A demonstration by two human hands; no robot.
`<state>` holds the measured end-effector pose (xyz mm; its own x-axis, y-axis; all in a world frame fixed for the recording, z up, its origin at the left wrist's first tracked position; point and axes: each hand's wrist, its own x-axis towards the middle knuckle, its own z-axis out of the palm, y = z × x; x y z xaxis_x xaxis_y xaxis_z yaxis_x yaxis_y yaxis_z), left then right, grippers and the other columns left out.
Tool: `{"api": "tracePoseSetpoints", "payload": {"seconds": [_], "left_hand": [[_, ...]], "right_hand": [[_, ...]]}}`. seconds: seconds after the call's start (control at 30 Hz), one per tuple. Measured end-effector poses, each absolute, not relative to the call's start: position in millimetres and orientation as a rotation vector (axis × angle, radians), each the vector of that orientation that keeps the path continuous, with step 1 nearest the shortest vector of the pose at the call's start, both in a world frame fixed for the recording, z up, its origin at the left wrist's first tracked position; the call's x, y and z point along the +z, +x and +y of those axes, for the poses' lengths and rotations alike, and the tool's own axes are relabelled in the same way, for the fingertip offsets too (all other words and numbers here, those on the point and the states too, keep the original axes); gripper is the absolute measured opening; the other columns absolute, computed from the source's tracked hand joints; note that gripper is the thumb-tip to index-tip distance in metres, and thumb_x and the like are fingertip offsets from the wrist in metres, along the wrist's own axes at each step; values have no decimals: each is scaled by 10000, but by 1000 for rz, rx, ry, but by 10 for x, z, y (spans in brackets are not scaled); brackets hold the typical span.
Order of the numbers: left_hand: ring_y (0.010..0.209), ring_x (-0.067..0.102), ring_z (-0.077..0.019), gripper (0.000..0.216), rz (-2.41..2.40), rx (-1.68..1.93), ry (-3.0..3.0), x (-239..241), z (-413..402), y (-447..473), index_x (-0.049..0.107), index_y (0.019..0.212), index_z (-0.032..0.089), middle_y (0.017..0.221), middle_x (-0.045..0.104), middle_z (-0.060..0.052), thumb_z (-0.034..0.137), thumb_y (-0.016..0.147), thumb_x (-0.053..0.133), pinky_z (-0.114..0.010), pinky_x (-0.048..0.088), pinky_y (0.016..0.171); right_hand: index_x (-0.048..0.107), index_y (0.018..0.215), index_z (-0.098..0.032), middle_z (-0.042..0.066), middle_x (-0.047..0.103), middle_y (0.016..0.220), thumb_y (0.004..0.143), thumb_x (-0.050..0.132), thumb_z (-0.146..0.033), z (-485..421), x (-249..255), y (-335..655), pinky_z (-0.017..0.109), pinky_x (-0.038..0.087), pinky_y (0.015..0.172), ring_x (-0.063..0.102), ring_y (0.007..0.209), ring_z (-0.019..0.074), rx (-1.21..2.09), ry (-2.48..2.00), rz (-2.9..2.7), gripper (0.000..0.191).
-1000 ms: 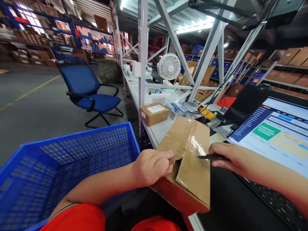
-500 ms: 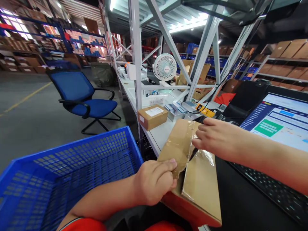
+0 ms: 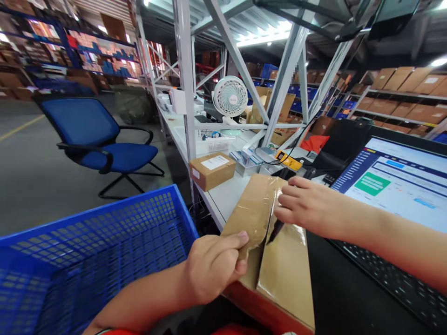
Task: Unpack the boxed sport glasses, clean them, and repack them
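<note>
A taped cardboard box (image 3: pixel 288 279) lies in front of me, its top seam partly slit. My left hand (image 3: pixel 214 265) pinches the torn edge of the left flap (image 3: pixel 249 209), thumb on top, and holds it slightly raised. A dark gap shows between the flaps. My right hand (image 3: pixel 298 202) is wrapped around a black box cutter (image 3: pixel 276 229), whose tip points down at the seam. Most of the cutter's handle is hidden by the fingers.
A blue plastic crate (image 3: pixel 115 237) stands at left, with a blue chair (image 3: pixel 94 135) beyond. A smaller carton (image 3: pixel 213 171) and a fan (image 3: pixel 230 96) are on the white bench. A laptop (image 3: pixel 391 186) is at right, close to my right forearm.
The slit between the flaps now reaches further towards the box's far end. My view has turned slightly right, so the surroundings sit further left. Both hands keep their grips.
</note>
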<state>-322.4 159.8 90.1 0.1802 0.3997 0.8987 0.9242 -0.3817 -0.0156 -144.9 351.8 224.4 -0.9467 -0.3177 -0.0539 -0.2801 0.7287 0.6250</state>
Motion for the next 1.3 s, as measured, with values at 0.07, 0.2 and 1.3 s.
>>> {"api": "tracePoseSetpoints", "payload": {"seconds": [0.07, 0.2, 1.3], "left_hand": [[731, 770, -114, 268, -1265, -1104, -1897, 925, 1581, -3238, 655, 833, 174, 901, 810, -53, 184, 1001, 447, -169, 603, 673], [759, 777, -116, 303, -1284, -1043, -1938, 947, 1551, -3267, 694, 845, 160, 904, 811, -65, 186, 1001, 435, -142, 600, 697], [434, 467, -89, 288, -1609, -2040, -822, 696, 1721, -3291, 476, 650, 199, 523, 492, 67, 296, 846, 663, -208, 389, 425]], "right_hand": [[580, 868, -212, 25, 590, 757, 969, 526, -149, 3689, 2214, -1488, 383, 300, 778, 480, 755, 217, -1129, 443, -2840, 131], [613, 872, -205, 25, 612, 730, 981, 518, -136, 4227, 2221, -1547, 366, 263, 736, 500, 739, 214, -1329, 237, -2796, 160], [671, 959, -123, 171, 708, 922, 995, 489, -232, 5236, 2199, -1436, 366, 307, 768, 615, 915, 290, -971, -598, -2786, 215]]}}
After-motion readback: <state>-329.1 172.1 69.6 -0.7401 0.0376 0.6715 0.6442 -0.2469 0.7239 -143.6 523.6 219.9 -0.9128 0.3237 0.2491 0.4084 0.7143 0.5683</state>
